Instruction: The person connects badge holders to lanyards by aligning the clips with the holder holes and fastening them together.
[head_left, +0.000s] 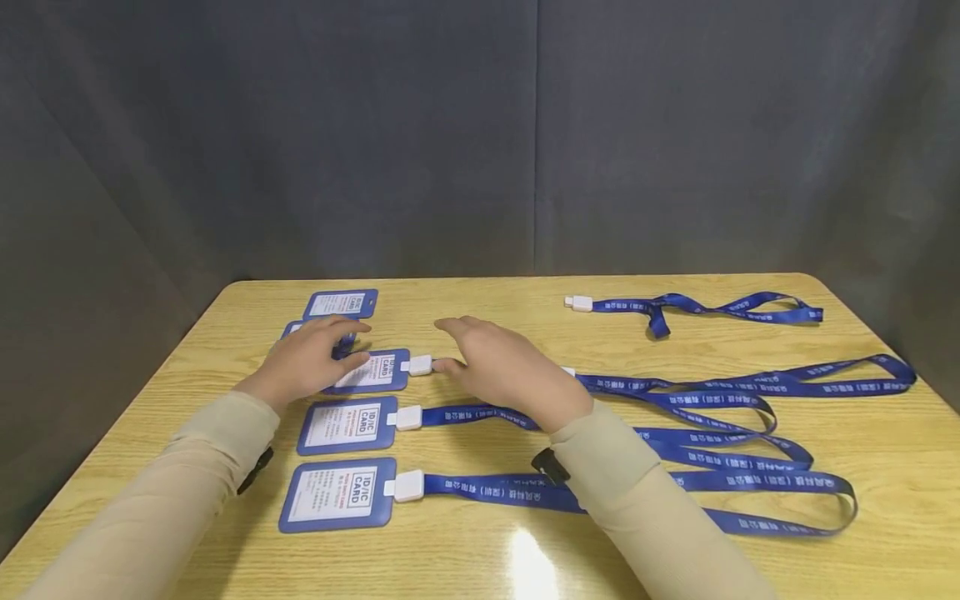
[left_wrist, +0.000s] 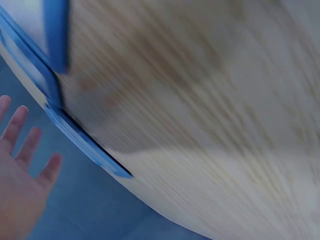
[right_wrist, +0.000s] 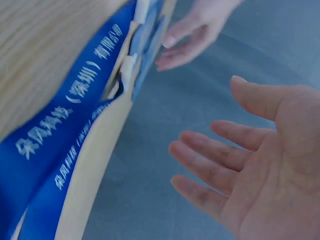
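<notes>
My left hand [head_left: 303, 358] hovers over the left row of blue ID card holders, fingers spread and nothing in them. Below its thumb lies a card holder [head_left: 386, 371] joined to a white clip [head_left: 421, 365]. Another card holder [head_left: 294, 327] is mostly hidden behind that hand. Just right of the clip, my right hand [head_left: 510, 367] hangs above the blue lanyards, also holding nothing. In the right wrist view its fingers [right_wrist: 210, 165] are loosely extended, away from the lanyard [right_wrist: 75, 95]. The left wrist view shows the left fingers [left_wrist: 27, 145] apart.
Nearer me lie two card holders [head_left: 348, 425], [head_left: 337, 494] with lanyards [head_left: 510, 490] looping right. A card holder [head_left: 341, 303] with no lanyard lies at the back left of the wooden table [head_left: 465, 558]. A loose lanyard [head_left: 705, 308] lies back right. Dark cloth [head_left: 420, 150] hangs behind.
</notes>
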